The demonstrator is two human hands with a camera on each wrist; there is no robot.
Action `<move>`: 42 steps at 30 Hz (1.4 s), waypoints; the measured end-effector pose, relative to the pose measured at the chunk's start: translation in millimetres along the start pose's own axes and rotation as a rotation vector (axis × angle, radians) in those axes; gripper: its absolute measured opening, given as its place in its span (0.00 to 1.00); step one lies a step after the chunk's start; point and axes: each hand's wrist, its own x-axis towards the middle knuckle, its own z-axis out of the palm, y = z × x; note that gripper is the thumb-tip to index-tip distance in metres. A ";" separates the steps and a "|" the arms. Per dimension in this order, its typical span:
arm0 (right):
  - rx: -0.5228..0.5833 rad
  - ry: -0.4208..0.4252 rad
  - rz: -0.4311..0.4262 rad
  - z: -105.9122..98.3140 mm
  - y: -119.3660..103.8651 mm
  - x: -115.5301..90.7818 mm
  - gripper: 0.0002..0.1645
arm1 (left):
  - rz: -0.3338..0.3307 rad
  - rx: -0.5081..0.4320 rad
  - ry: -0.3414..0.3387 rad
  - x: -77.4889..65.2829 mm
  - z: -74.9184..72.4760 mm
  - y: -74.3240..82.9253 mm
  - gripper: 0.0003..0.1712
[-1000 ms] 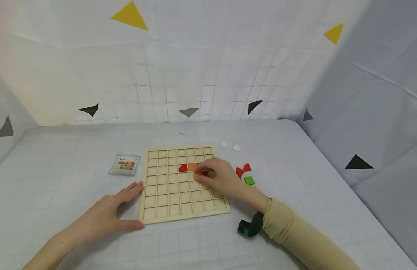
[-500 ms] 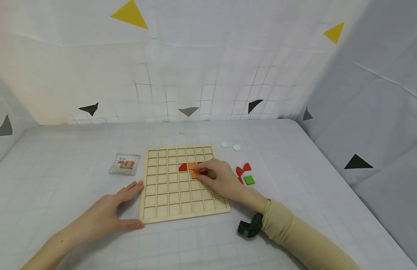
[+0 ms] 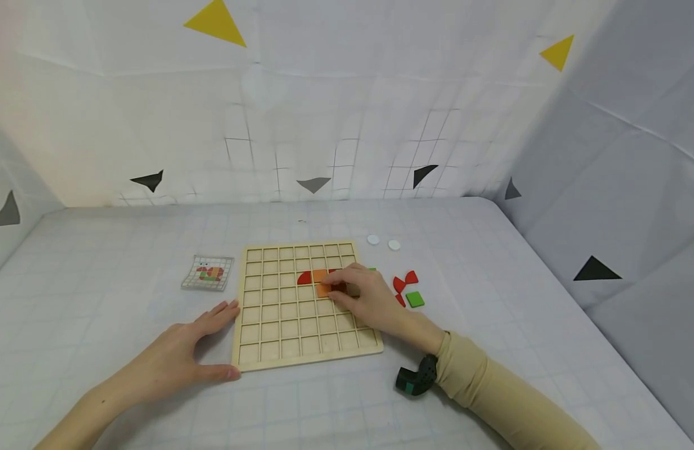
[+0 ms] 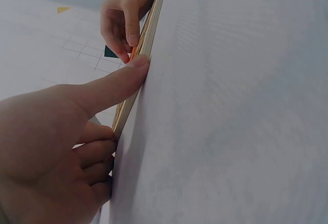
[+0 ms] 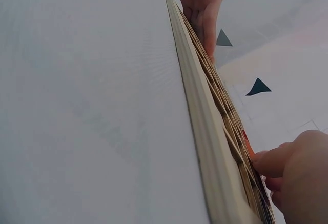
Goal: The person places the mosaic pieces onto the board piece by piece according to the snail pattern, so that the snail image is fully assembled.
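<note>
A wooden grid board [image 3: 279, 312] lies flat on the table. My left hand [image 3: 175, 359] rests at its left edge, fingers and thumb straight, thumb at the near corner and fingertips further up. Over the board's right part, my right hand [image 3: 375, 297] pinches an orange square tile [image 3: 323, 290] between thumb and fingers, down in a cell. Directly behind that tile sits another orange square [image 3: 319, 275], with a red quarter-round tile [image 3: 305, 278] on its left. More red and a bit of green [image 3: 371, 270] show around the right hand, which hides the cells beneath it.
Right of the board lie red pieces [image 3: 411, 277] and a green tile [image 3: 415, 299]. Two white discs [image 3: 394, 245] are behind them. A small pattern card [image 3: 208, 273] lies left of the board. A black device [image 3: 416, 376] sits at the right wrist.
The orange tile in my right fingers has turned from askew to square and settled into its cell. The left hand and the board stay in place.
</note>
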 end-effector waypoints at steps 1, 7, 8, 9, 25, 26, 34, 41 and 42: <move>-0.008 0.001 0.008 -0.1 -0.2 0.0 0.16 | 0.001 0.001 0.000 0.0 -0.2 0.0 0.61; -0.021 0.027 0.046 -0.8 -1.7 -0.1 0.15 | 0.009 -0.003 0.002 0.2 -0.2 -0.2 0.61; -0.017 0.030 0.050 -0.9 -1.8 -0.1 0.15 | 0.010 -0.005 0.001 0.2 -0.1 -0.3 0.61; -0.017 0.029 0.051 -0.8 -1.8 -0.2 0.15 | 0.011 -0.006 0.001 0.1 0.0 -0.4 0.61; -0.011 0.026 0.030 1.3 -0.1 -0.6 0.14 | 0.012 -0.012 0.007 -0.9 0.2 -0.2 0.60; -0.008 0.027 0.030 1.3 0.1 -0.5 0.14 | 0.014 -0.013 0.008 -0.8 0.2 -0.2 0.60; 0.041 -0.114 0.103 -30.4 3.6 5.7 0.16 | 0.027 -0.018 0.015 0.3 2.1 -0.7 0.59; 0.057 -0.162 0.296 -83.0 31.9 3.6 0.17 | 0.012 -0.017 0.006 0.2 1.3 -0.9 0.60; 0.054 -0.182 0.325 -88.3 36.1 2.5 0.16 | 0.005 -0.020 0.002 0.1 1.1 -1.1 0.60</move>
